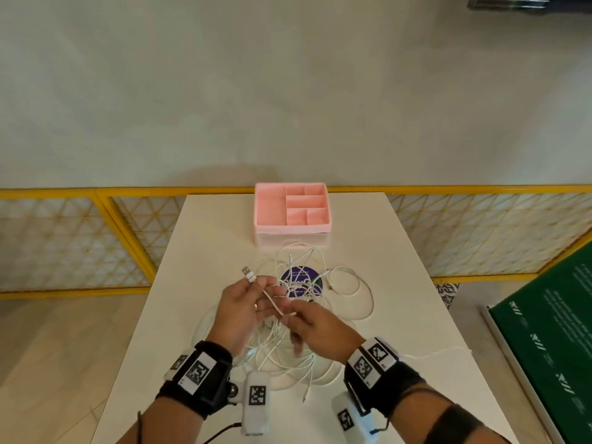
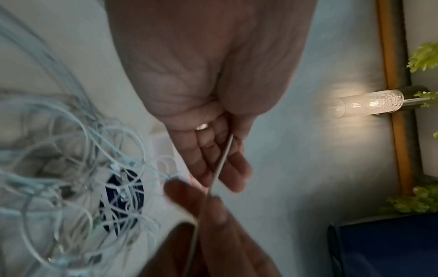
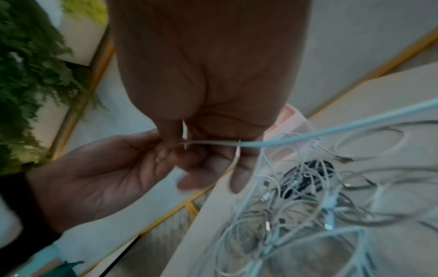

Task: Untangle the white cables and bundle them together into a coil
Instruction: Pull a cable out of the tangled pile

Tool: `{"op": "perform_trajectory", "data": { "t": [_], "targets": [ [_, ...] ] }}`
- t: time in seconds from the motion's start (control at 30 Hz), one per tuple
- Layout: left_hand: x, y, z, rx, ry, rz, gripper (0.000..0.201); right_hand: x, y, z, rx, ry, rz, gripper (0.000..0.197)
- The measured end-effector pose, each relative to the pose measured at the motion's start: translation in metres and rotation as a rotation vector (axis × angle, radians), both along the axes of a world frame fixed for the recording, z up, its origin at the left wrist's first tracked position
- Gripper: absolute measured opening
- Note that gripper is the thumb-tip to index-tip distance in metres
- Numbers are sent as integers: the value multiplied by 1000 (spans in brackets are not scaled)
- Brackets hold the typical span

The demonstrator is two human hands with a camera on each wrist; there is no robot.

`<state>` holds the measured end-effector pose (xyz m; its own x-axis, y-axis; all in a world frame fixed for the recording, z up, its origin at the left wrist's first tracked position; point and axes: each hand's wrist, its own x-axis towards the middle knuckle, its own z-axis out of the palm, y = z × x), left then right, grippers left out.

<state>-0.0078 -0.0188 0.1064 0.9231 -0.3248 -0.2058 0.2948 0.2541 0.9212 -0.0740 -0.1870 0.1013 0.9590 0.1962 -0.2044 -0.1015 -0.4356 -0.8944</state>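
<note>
White cables [image 1: 301, 302] lying in a loose tangle across the middle of the tabletop [image 1: 400, 251], spreading from just below the pink organiser [image 1: 272, 205] at 12 o'clock down between both wrists at 6 o'clock. Partly covering a round purple sticker [image 1: 302, 277] near the centre. Trailing one strand off toward 3 o'clock at the tabletop's edge.

Left hand [image 1: 246, 307] raised above the tangle at about 9 o'clock of it, pinching one cable just behind its USB plug [image 1: 247, 273], plug pointing toward 11 o'clock, remaining fingers loosely extended, a ring [image 2: 202, 127] showing on one.

Right hand [image 1: 315, 325] hovering just beside the left at 3 o'clock of it, thumb and forefinger gripping the same cable a little further along, other fingers blurred and hanging down. Held stretch [image 1: 272, 304] running taut and straight between both hands, then dropping back into the heap.
</note>
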Motion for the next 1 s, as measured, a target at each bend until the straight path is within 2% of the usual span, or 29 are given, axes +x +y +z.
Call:
{"op": "perform_trajectory", "data": {
  "t": [0.07, 0.2, 0.27, 0.37, 0.43, 0.47, 0.5, 0.6, 0.63, 0.7, 0.77, 0.83, 0.9, 1.0],
  "targets": [
    [9, 18, -9, 21, -22, 84, 27, 1, -13, -15, -70, -17, -12, 24],
    [25, 52, -25, 7, 53, 257, 30, -12, -77, -39, -368, 13, 54, 32],
    [33, 63, -28, -32, 94, 295, 32, -27, -119, -51, -538, 98, -26, 51],
    [39, 73, -31, -61, 128, 300, 37, -53, -178, -65, -769, 266, -160, 65],
    [40, 73, -35, -56, 146, 276, 42, -65, -208, -70, -796, 272, -239, 93],
    [39, 71, -36, -31, 147, 267, 41, -69, -219, -73, -798, 256, -276, 101],
    [38, 69, -37, 9, 144, 260, 38, -72, -229, -73, -807, 260, -296, 98],
    [33, 64, -40, 86, 180, 271, 37, -79, -257, -73, -885, 340, -328, 42],
    [32, 63, -41, 87, 207, 279, 38, -81, -266, -75, -930, 347, -349, 31],
    [28, 62, -43, 114, 237, 302, 37, -83, -275, -77, -1022, 435, -361, 32],
    [24, 61, -44, 130, 284, 289, 37, -80, -270, -74, -1077, 558, -293, 34],
    [18, 56, -44, 54, 380, 222, 38, -66, -256, -67, -1023, 607, -258, 36],
    [13, 50, -45, 104, 372, 199, 37, -43, -235, -61, -939, 563, -216, 46],
    [7, 44, -48, 134, 337, 189, 34, -1, -188, -56, -786, 293, -183, 43]
  ]
}}
